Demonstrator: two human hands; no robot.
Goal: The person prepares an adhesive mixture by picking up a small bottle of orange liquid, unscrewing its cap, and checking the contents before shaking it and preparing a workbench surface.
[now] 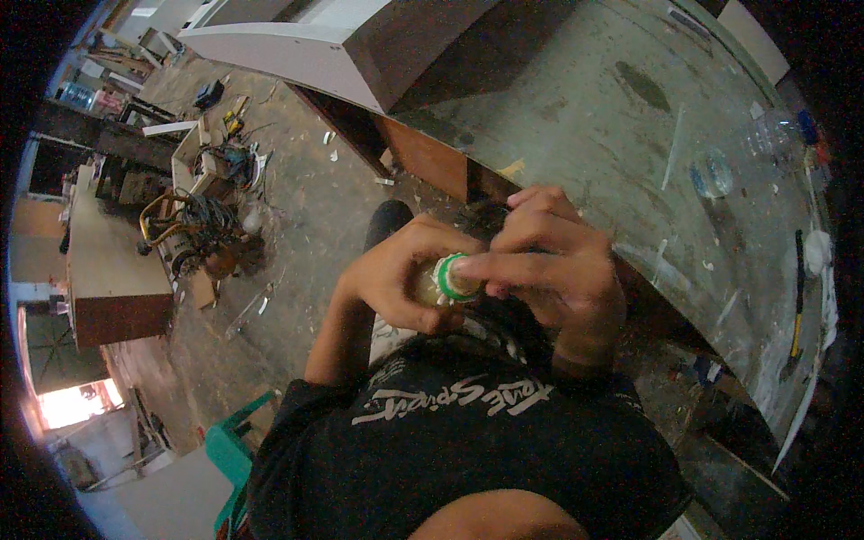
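Observation:
In front of my chest, my left hand (391, 268) is wrapped around a small pale bottle (425, 284). The bottle's top faces up and has a green ring (445, 279) with a whitish, jagged edge around it. From the right, my right hand (565, 256) reaches over, a fingertip touching the top inside the ring. Its other fingers are curled and slightly blurred. Whatever may be pinched between them is hidden, and most of the bottle's body lies behind my left fingers.
A grey-green worktop (585, 135) spans the right, with a clear plastic bottle (769, 139), a glass-like container (711, 173) and a yellow-and-black handled tool (798, 297). A white cabinet piece (297, 45) rests on it. Coiled cables (211, 225) lie left; a green chair (229, 450) stands lower left.

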